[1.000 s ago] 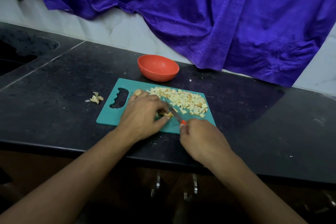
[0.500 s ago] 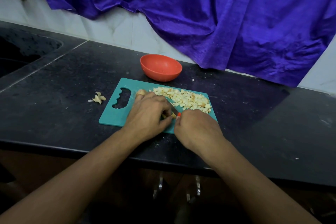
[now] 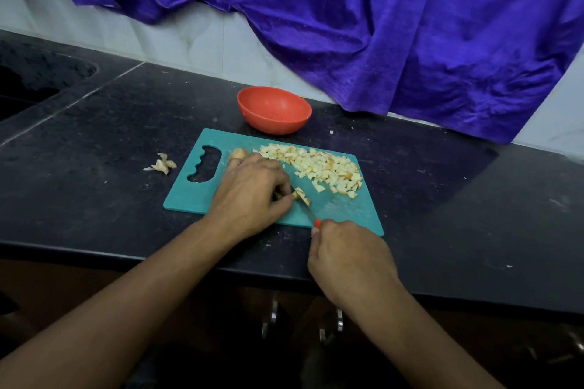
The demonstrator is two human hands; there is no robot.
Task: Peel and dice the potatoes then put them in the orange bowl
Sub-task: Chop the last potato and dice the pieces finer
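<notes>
A teal cutting board (image 3: 344, 213) lies on the black counter. Diced potato (image 3: 319, 166) is heaped along its far right side. My left hand (image 3: 249, 196) pinches a small potato piece (image 3: 300, 194) near the board's middle. Another potato piece (image 3: 238, 154) peeks out beyond my left fingers. My right hand (image 3: 350, 257) grips an orange-handled knife (image 3: 308, 213) at the board's near edge; its blade lies against the pinched piece. The orange bowl (image 3: 274, 110) stands beyond the board, with nothing visible inside.
A small pile of peelings (image 3: 163, 164) lies left of the board. A sink (image 3: 34, 79) is sunk in the counter at far left. Purple cloth (image 3: 379, 25) hangs over the back wall. Cabinet handles (image 3: 273, 319) show under the counter edge.
My right hand has drawn back toward me with the knife, after having been pushed in close against my left hand. My left hand has kept pinching the piece.
</notes>
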